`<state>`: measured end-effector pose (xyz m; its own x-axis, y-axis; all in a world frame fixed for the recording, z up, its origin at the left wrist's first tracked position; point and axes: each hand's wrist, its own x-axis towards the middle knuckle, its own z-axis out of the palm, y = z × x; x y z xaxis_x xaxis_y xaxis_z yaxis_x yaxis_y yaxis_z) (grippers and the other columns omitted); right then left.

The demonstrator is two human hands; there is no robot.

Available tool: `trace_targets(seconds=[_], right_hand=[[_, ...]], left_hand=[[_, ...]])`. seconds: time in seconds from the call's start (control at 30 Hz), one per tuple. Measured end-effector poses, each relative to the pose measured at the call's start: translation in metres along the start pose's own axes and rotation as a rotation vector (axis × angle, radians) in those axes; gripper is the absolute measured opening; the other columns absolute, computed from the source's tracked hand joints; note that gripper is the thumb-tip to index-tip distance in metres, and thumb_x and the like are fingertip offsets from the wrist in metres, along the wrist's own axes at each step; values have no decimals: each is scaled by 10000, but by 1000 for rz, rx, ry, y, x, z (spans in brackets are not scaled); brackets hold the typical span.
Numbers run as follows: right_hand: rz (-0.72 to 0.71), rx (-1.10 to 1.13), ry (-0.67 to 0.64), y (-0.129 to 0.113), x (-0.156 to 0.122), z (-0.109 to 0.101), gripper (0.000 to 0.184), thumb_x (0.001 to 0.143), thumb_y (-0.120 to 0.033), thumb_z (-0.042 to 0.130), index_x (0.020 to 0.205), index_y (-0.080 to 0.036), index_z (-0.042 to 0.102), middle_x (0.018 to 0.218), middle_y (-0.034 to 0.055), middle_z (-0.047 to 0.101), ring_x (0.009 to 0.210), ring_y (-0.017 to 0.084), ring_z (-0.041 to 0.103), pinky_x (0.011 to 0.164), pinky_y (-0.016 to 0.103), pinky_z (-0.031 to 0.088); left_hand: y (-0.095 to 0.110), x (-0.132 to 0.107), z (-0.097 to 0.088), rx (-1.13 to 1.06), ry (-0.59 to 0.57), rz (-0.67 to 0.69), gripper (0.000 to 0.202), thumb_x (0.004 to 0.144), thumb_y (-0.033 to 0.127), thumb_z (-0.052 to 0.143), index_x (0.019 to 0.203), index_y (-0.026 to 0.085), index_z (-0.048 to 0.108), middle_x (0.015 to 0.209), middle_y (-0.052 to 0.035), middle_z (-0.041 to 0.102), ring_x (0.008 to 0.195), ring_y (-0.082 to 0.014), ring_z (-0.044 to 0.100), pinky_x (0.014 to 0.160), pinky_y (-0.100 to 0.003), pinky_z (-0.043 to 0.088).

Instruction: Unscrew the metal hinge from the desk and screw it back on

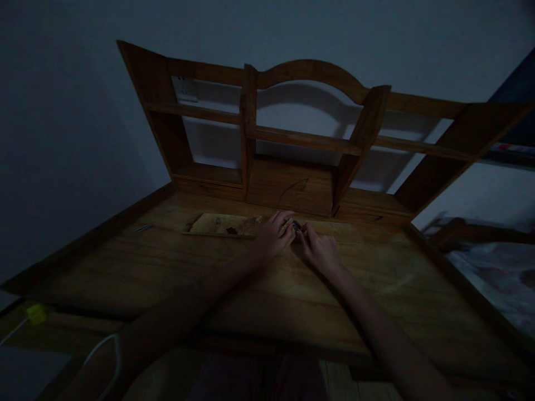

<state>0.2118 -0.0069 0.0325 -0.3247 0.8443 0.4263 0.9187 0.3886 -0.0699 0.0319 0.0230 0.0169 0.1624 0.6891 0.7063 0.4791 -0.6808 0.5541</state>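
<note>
Both my hands meet over the far middle of a wooden desk [234, 278]. Between their fingertips is a small dark object with a metallic glint [296, 225]; the dim light hides what kind it is. My left hand [273, 236] is closed, thumb and fingers pinching its left side. From the right, my right hand [320, 248] pinches the same object with thumb and forefinger. Under and beside the hands lies a long, flat, light-coloured strip [209, 224] with worn, stained patches. A small dark piece [231, 230] rests on that strip, left of my left hand.
A wooden shelf unit [292, 142] with open compartments stands along the desk's back edge. Small thin metallic sticks [143, 228] lie on the desk at left. A yellow object [36, 314] with a white cord is at the near left edge. A wall socket [184, 88] shows behind the shelf.
</note>
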Motion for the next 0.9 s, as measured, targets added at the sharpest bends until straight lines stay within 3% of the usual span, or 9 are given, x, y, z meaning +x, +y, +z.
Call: trace_targets(seconds=[0.3, 0.53, 0.73, 0.9], right_hand=[[13, -44, -30, -3, -1, 0, 376, 1061, -475, 344, 1125, -206, 599, 814, 50, 772, 675, 224, 722, 578, 304, 292], [-16, -85, -37, -4, -1, 1, 385, 1077, -424, 304, 1184, -207, 604, 835, 51, 776, 671, 226, 728, 572, 315, 283], [8, -62, -22, -4, -2, 1, 400, 1064, -484, 342, 1223, -223, 600, 815, 44, 776, 672, 225, 725, 579, 301, 286], [11, -74, -49, -6, 0, -2, 379, 1081, -406, 308, 1173, -206, 616, 803, 54, 769, 669, 211, 719, 583, 299, 284]], left_hand=[[5, -2, -4, 72, -34, 31, 304, 961, 149, 529, 1242, 242, 603, 1164, -40, 682, 1038, -181, 672, 929, -330, 561], [5, -2, -5, 96, -11, 68, 287, 962, 152, 526, 1222, 234, 614, 1150, -42, 689, 1070, -181, 667, 963, -330, 555], [4, -2, -5, 100, 5, 75, 282, 955, 140, 523, 1208, 227, 611, 1130, -43, 685, 1047, -178, 666, 946, -327, 557], [1, -2, -3, 111, -9, 46, 278, 955, 158, 531, 1209, 238, 609, 1149, -38, 682, 1086, -187, 654, 972, -334, 547]])
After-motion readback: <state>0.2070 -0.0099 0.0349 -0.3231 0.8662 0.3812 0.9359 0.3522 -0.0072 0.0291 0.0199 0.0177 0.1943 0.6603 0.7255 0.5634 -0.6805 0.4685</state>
